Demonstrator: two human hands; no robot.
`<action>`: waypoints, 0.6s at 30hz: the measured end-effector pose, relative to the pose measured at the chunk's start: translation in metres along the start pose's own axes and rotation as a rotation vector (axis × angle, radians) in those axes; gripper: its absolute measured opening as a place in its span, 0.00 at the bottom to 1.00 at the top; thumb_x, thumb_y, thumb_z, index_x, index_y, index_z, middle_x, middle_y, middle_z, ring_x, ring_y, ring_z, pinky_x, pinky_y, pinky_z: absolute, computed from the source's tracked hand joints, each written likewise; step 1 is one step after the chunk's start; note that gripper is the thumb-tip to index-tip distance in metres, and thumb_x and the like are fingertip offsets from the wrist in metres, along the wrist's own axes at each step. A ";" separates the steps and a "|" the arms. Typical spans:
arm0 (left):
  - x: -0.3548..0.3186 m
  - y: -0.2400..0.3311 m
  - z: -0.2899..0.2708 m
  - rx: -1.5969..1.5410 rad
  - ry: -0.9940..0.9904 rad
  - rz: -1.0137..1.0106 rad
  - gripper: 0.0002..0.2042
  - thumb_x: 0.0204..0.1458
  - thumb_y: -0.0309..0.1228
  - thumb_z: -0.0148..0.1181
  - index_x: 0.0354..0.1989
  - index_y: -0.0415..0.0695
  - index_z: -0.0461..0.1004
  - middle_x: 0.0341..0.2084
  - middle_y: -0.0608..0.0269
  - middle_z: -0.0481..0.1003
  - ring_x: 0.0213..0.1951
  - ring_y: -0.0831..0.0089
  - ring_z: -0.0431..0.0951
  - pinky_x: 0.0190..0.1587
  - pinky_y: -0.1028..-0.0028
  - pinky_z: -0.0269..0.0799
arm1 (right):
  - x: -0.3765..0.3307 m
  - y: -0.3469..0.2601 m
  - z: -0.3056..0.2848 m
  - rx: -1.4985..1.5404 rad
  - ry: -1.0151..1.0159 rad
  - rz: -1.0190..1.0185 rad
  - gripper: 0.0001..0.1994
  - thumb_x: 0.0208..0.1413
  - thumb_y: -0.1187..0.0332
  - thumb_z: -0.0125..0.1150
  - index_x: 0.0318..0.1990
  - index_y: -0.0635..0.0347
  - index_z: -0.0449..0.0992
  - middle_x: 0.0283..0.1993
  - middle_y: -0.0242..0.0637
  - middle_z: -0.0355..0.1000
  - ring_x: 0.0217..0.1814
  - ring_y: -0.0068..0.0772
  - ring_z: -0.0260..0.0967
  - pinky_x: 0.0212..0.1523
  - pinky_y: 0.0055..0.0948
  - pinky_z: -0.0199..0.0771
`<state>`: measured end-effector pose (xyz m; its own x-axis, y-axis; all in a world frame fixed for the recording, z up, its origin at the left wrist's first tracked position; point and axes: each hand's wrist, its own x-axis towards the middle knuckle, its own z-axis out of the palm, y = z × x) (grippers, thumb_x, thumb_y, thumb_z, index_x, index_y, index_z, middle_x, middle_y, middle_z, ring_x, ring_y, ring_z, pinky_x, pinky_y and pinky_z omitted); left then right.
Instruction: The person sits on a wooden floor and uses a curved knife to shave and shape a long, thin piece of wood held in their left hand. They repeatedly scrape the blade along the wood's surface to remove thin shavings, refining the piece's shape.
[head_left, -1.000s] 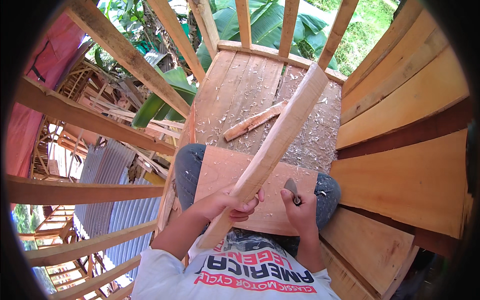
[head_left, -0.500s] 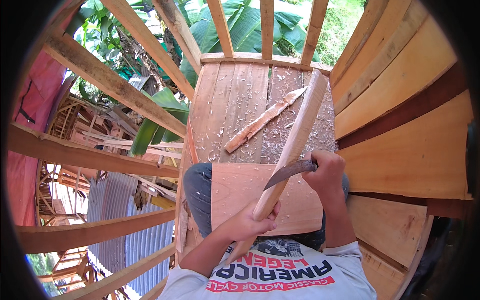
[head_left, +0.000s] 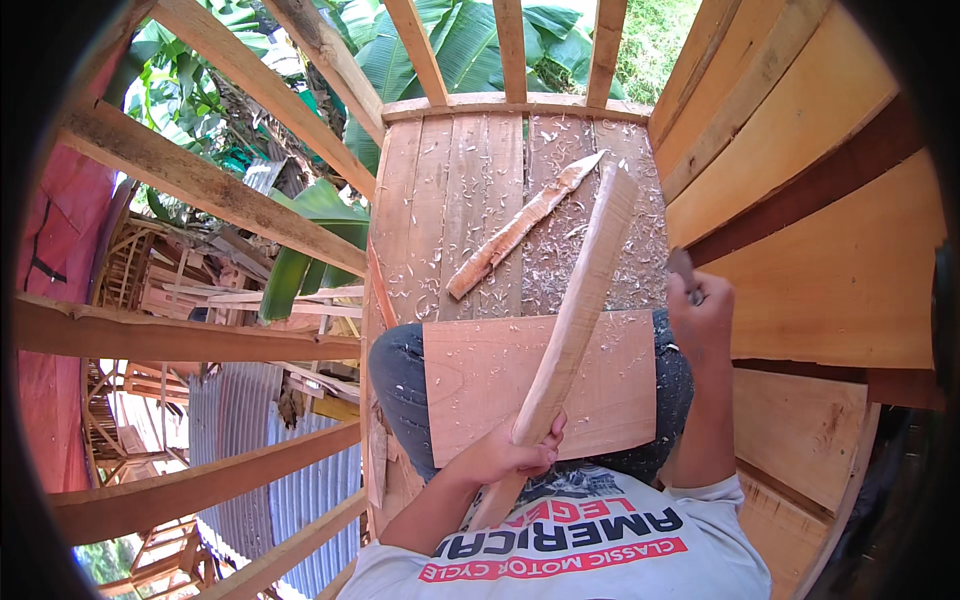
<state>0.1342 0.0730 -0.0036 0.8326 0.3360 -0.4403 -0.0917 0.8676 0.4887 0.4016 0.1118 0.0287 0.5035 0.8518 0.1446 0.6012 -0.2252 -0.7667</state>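
Observation:
My left hand [head_left: 508,450] is wrapped round the lower part of a long wooden bar [head_left: 578,310], which slants up and away to the right across my lap. The bar's near end rests against my shirt. Off to the right of the bar, my right hand [head_left: 703,310] grips a knife with a dark, broad blade [head_left: 681,264]; the blade is apart from the wood and partly turned from view. Across my thighs lies a flat wooden board [head_left: 470,375] with a few shavings on it, under the bar.
A rough, pointed strip of wood [head_left: 525,228] lies on the plank floor [head_left: 425,190] among scattered shavings. Upright wooden slats [head_left: 190,335] stand along the left and far sides. Wide wooden panels [head_left: 830,290] close in the right side near my right arm.
My right hand has swung the knife off the bar, to the right and away from me. The left hand still holds the bar, and the whole view has shifted slightly.

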 end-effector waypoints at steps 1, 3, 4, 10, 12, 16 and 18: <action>0.001 0.004 0.000 0.024 -0.002 0.004 0.17 0.42 0.23 0.61 0.36 0.45 0.60 0.24 0.73 0.58 0.22 0.84 0.61 0.21 0.83 0.55 | -0.015 -0.008 0.009 -0.062 -0.061 -0.113 0.11 0.41 0.66 0.57 0.15 0.62 0.70 0.12 0.44 0.64 0.16 0.49 0.65 0.20 0.37 0.65; 0.003 0.010 -0.003 0.075 -0.013 0.001 0.17 0.42 0.23 0.61 0.38 0.44 0.60 0.24 0.73 0.59 0.22 0.84 0.61 0.22 0.83 0.55 | -0.038 -0.026 0.026 -0.165 -0.141 -0.319 0.08 0.38 0.66 0.59 0.16 0.60 0.73 0.15 0.45 0.67 0.20 0.49 0.68 0.24 0.38 0.69; 0.002 0.010 -0.001 0.176 0.004 0.040 0.17 0.42 0.22 0.61 0.38 0.44 0.60 0.24 0.73 0.59 0.23 0.84 0.61 0.23 0.83 0.56 | -0.038 -0.023 0.027 -0.179 -0.162 -0.275 0.07 0.37 0.66 0.60 0.16 0.59 0.73 0.16 0.46 0.68 0.21 0.49 0.69 0.25 0.39 0.69; -0.001 0.010 0.006 0.482 0.084 0.126 0.17 0.42 0.21 0.58 0.41 0.41 0.60 0.23 0.73 0.60 0.25 0.84 0.60 0.26 0.83 0.58 | -0.021 -0.012 0.022 -0.318 -0.140 -0.127 0.05 0.33 0.67 0.61 0.20 0.57 0.77 0.20 0.44 0.71 0.26 0.47 0.72 0.29 0.40 0.71; -0.004 0.005 0.007 0.417 0.082 0.063 0.17 0.41 0.21 0.57 0.41 0.41 0.60 0.23 0.73 0.60 0.26 0.84 0.60 0.27 0.82 0.58 | -0.014 -0.006 0.021 -0.378 -0.132 -0.145 0.05 0.33 0.67 0.61 0.20 0.57 0.77 0.20 0.44 0.72 0.26 0.46 0.72 0.29 0.40 0.71; -0.003 0.009 0.010 0.416 0.061 0.093 0.18 0.40 0.20 0.56 0.41 0.42 0.60 0.22 0.73 0.59 0.25 0.84 0.60 0.28 0.82 0.59 | -0.008 -0.005 0.025 -0.390 -0.046 -0.171 0.05 0.32 0.67 0.61 0.20 0.57 0.77 0.20 0.44 0.71 0.26 0.47 0.72 0.29 0.39 0.71; -0.004 0.010 0.012 0.413 0.055 0.119 0.18 0.40 0.20 0.56 0.41 0.42 0.59 0.22 0.73 0.58 0.25 0.84 0.59 0.28 0.82 0.59 | -0.002 -0.008 0.025 -0.400 -0.035 -0.133 0.05 0.32 0.68 0.61 0.20 0.58 0.77 0.20 0.44 0.71 0.26 0.47 0.72 0.29 0.39 0.71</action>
<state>0.1362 0.0758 0.0118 0.7982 0.4532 -0.3968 0.0508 0.6057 0.7940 0.3807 0.1231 0.0188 0.3884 0.8997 0.1993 0.8564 -0.2726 -0.4384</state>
